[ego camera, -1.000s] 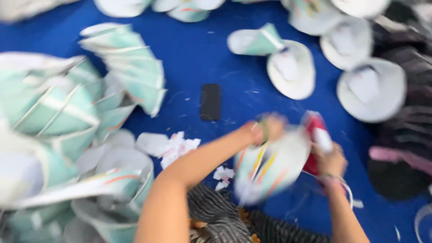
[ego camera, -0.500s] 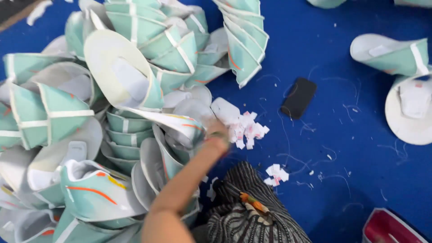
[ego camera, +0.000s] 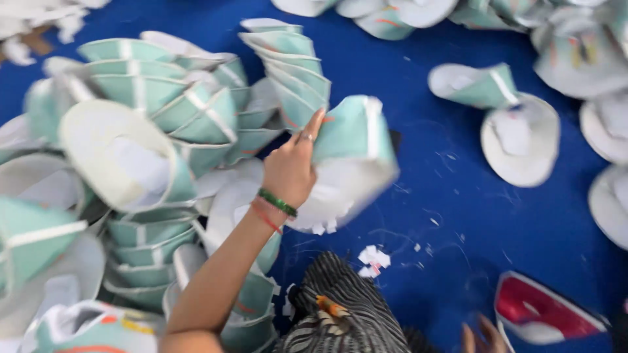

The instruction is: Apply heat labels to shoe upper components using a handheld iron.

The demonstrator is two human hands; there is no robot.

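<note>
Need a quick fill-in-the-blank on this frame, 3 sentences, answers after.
1. The left hand grips a teal and white paper cone and wears a ____ bead bracelet on the wrist.
2. The cones and paper scraps lie on a ____ sheet.
3. Only the fingertips of the right hand show, at the bottom edge beside a ____ and white object.

Missing words: green; blue; red
</note>
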